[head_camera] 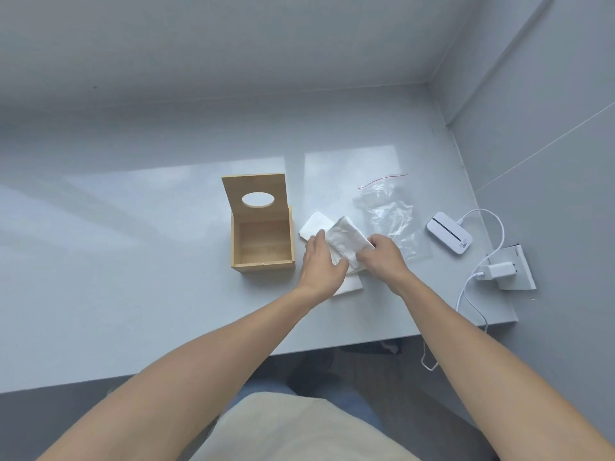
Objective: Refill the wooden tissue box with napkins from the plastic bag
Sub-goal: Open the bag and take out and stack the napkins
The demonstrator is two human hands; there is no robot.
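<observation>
The wooden tissue box [263, 263] stands open at the table's middle, its lid with an oval hole tipped up at the back; the inside looks empty. Just right of it my left hand [322, 266] and my right hand [382, 257] both grip a white stack of napkins [346, 236], tilted above the table. Flat napkins [316, 224] lie under and behind the hands. The clear plastic bag [389, 211] with a red zip strip lies flat and looks empty, right of the napkins.
A white pocket device [449, 232] with a white cable [492, 224] lies at the right. A charger sits plugged into a white socket block [512, 269] near the table's right edge. Walls close off the back and right.
</observation>
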